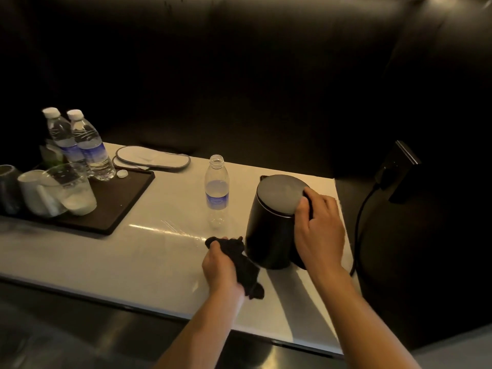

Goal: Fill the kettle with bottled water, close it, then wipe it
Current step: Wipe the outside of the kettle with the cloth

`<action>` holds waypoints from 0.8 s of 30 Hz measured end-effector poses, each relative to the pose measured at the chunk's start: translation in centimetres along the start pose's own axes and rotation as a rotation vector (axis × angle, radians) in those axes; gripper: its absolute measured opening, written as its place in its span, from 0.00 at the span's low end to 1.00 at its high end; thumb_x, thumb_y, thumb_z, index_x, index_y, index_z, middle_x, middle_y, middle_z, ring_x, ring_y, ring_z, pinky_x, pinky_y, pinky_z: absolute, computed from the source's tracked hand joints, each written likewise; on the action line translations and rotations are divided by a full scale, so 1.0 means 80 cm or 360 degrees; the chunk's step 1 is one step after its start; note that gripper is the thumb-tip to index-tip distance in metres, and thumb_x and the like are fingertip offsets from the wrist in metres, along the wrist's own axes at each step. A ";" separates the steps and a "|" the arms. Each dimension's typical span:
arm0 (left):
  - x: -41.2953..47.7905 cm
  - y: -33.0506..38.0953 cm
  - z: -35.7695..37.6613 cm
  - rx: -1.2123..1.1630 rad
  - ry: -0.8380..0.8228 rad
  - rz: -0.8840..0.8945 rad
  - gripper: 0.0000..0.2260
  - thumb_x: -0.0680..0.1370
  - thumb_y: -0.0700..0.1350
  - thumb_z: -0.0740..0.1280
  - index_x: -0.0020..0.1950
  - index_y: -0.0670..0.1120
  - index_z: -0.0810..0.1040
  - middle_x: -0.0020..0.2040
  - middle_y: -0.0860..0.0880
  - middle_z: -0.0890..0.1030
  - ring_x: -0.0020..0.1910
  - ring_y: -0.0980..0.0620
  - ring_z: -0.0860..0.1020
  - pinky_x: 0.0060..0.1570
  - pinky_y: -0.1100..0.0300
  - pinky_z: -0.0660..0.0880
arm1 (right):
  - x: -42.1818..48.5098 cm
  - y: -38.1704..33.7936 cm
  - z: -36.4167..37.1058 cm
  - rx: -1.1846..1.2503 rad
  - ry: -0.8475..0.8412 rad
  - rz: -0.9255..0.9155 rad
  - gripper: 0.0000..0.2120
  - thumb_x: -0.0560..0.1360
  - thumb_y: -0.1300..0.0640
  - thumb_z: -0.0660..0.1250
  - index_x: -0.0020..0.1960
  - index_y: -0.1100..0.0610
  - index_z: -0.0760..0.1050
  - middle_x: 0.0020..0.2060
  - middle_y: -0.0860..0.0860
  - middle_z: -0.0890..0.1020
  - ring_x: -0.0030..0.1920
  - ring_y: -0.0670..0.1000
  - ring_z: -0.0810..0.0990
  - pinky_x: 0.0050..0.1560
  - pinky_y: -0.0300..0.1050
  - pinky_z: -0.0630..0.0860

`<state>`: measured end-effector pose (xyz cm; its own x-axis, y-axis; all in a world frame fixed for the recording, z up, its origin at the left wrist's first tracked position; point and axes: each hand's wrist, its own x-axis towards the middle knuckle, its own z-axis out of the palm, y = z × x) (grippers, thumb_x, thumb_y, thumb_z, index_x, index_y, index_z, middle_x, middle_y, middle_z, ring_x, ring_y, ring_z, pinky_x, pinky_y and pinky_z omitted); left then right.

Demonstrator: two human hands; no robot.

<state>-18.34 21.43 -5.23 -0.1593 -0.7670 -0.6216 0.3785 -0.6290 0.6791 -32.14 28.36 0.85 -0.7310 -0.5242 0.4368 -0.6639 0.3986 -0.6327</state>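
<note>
Nearest the bottom of the frame, my two bare forearms reach up onto the pale surface [80, 251]. My left hand [221, 265], low in the centre, has its fingers closed tight around a dark cloth [246, 265]; the cloth's upper end sits just beside the lower left side of the kettle, though I cannot tell whether it touches. My right hand [318, 230], right of centre, has its fingers curled around the kettle's handle side, thumb up by the edge of the lid.

The kettle [269, 235] is black, stands upright on the surface in the centre right, and its flat grey lid [282, 194] is shut. A black cord [359, 225] curves from behind it toward a dark plug block at the right edge.

Just left of the kettle stands an uncapped bottle [217, 190] with little or no water visible in it. Farther left, a dark tray [119, 198] holds a white cap [122, 173], two capped full bottles [80, 145], a clear glass [76, 190] and a white mug [37, 190]. Behind the tray, toward the upper left, lies a pair of white slippers [153, 158]. Everything beyond is dark.
</note>
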 end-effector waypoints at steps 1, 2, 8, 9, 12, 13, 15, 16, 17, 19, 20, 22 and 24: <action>0.000 0.013 -0.016 0.0054 -0.0023 0.0036 0.12 0.81 0.53 0.61 0.56 0.48 0.80 0.52 0.41 0.84 0.52 0.40 0.82 0.55 0.46 0.77 | 0.006 0.006 -0.002 0.0064 0.0008 -0.0033 0.19 0.82 0.48 0.54 0.69 0.51 0.73 0.60 0.48 0.75 0.49 0.42 0.72 0.42 0.24 0.65; -0.002 0.028 -0.032 0.0134 -0.0042 0.0122 0.13 0.82 0.54 0.60 0.57 0.49 0.80 0.53 0.42 0.83 0.53 0.41 0.81 0.57 0.45 0.76 | 0.011 0.012 -0.003 0.0133 0.0019 -0.0072 0.18 0.82 0.50 0.56 0.68 0.52 0.75 0.59 0.49 0.77 0.50 0.42 0.73 0.46 0.24 0.65; 0.001 0.124 -0.118 0.1109 -0.0207 0.0957 0.17 0.82 0.56 0.54 0.54 0.46 0.77 0.46 0.43 0.81 0.47 0.45 0.80 0.44 0.54 0.75 | 0.041 0.041 0.002 0.0634 0.0003 0.0023 0.10 0.81 0.50 0.62 0.58 0.49 0.80 0.51 0.44 0.82 0.53 0.40 0.79 0.49 0.37 0.75; 0.013 0.135 -0.132 0.1334 -0.0218 0.1108 0.19 0.81 0.58 0.54 0.55 0.46 0.77 0.47 0.44 0.81 0.48 0.46 0.80 0.46 0.54 0.76 | 0.045 0.042 0.003 0.0700 -0.0007 0.0079 0.09 0.80 0.50 0.63 0.56 0.48 0.80 0.50 0.45 0.83 0.51 0.42 0.80 0.48 0.41 0.76; 0.085 0.154 -0.178 0.2416 -0.0249 0.1573 0.26 0.83 0.60 0.46 0.78 0.50 0.62 0.80 0.47 0.61 0.79 0.44 0.61 0.72 0.43 0.65 | 0.053 0.039 0.009 0.0756 0.0019 0.0149 0.08 0.80 0.51 0.63 0.52 0.50 0.81 0.46 0.45 0.84 0.47 0.42 0.80 0.48 0.46 0.78; 0.110 0.154 -0.190 0.2667 -0.0213 0.1461 0.28 0.82 0.62 0.43 0.82 0.56 0.48 0.82 0.52 0.46 0.81 0.46 0.47 0.76 0.38 0.54 | 0.053 0.037 0.011 0.0753 0.0040 0.0166 0.09 0.81 0.52 0.63 0.53 0.51 0.81 0.46 0.46 0.84 0.48 0.42 0.80 0.49 0.46 0.78; 0.140 0.150 -0.206 0.2950 -0.0099 0.1219 0.30 0.78 0.67 0.38 0.79 0.63 0.33 0.81 0.53 0.36 0.81 0.47 0.37 0.76 0.35 0.44 | 0.050 0.037 0.012 0.0727 0.0076 0.0189 0.12 0.81 0.51 0.62 0.55 0.54 0.81 0.48 0.50 0.83 0.49 0.43 0.80 0.51 0.49 0.78; 0.149 0.148 -0.213 0.3028 -0.0075 0.1223 0.31 0.77 0.68 0.36 0.79 0.63 0.34 0.83 0.52 0.38 0.81 0.46 0.38 0.76 0.36 0.43 | 0.048 0.036 0.013 0.0703 0.0091 0.0204 0.14 0.81 0.50 0.61 0.56 0.55 0.81 0.49 0.51 0.83 0.50 0.44 0.79 0.52 0.50 0.78; 0.152 0.147 -0.214 0.3046 -0.0048 0.1238 0.31 0.77 0.68 0.36 0.79 0.63 0.37 0.83 0.51 0.42 0.82 0.45 0.41 0.77 0.36 0.43 | 0.046 0.035 0.013 0.0679 0.0101 0.0222 0.15 0.81 0.49 0.60 0.57 0.56 0.81 0.49 0.50 0.83 0.51 0.43 0.79 0.52 0.51 0.78; 0.154 0.151 -0.210 0.3033 -0.0032 0.1258 0.29 0.79 0.66 0.39 0.80 0.63 0.43 0.84 0.50 0.47 0.82 0.45 0.44 0.77 0.37 0.44 | 0.041 0.030 0.011 0.0640 0.0111 0.0259 0.16 0.81 0.48 0.59 0.58 0.55 0.80 0.49 0.48 0.82 0.51 0.43 0.78 0.52 0.51 0.77; 0.155 0.156 -0.208 0.3025 -0.0025 0.1229 0.29 0.79 0.66 0.40 0.80 0.63 0.44 0.84 0.51 0.47 0.82 0.45 0.44 0.77 0.36 0.44 | 0.040 0.028 0.011 0.0628 0.0111 0.0273 0.16 0.81 0.47 0.59 0.58 0.55 0.80 0.48 0.47 0.82 0.51 0.43 0.78 0.52 0.51 0.77; 0.161 0.160 -0.203 0.3032 -0.0022 0.1210 0.29 0.79 0.66 0.40 0.80 0.64 0.45 0.84 0.51 0.46 0.82 0.46 0.43 0.76 0.36 0.43 | 0.036 0.021 0.009 0.0608 0.0122 0.0287 0.16 0.82 0.47 0.58 0.58 0.54 0.80 0.48 0.46 0.81 0.51 0.45 0.78 0.51 0.50 0.76; 0.165 0.161 -0.201 0.3041 -0.0035 0.1200 0.29 0.78 0.67 0.39 0.80 0.64 0.44 0.84 0.52 0.45 0.82 0.46 0.41 0.75 0.33 0.42 | 0.030 0.016 0.008 0.0581 0.0135 0.0313 0.17 0.81 0.45 0.58 0.59 0.54 0.79 0.48 0.47 0.81 0.51 0.47 0.78 0.48 0.47 0.75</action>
<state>-0.95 5.23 -10.98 -0.4749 -0.8755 -0.0893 -0.8675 0.4486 0.2152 -34.67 27.11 0.67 -0.8587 -0.3951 0.3263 -0.4220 0.1840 -0.8877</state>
